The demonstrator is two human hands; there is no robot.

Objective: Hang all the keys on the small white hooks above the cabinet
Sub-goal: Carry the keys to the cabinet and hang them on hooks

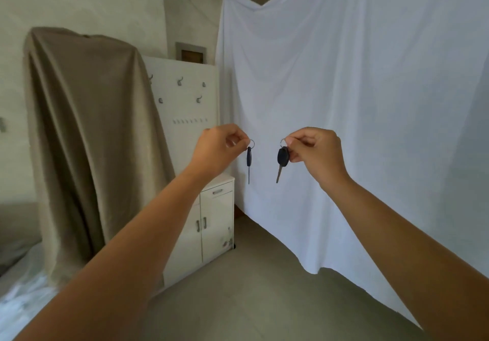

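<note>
My left hand (219,150) pinches the ring of a dark blue-headed key (249,159) that hangs straight down. My right hand (312,150) pinches the ring of a black-headed key (282,159), whose blade tilts slightly left. Both keys dangle in mid-air in front of a white sheet, about a hand's width apart. A row of several small white hooks (189,121) runs along the white panel, up and to the left of my left hand. The white cabinet (215,221) stands below that panel, partly behind my left forearm.
Larger metal hooks (180,81) sit higher on the panel. A tall object draped in beige cloth (87,134) stands left of the panel. A white sheet (344,102) hangs across the right side. Grey floor (251,287) lies below.
</note>
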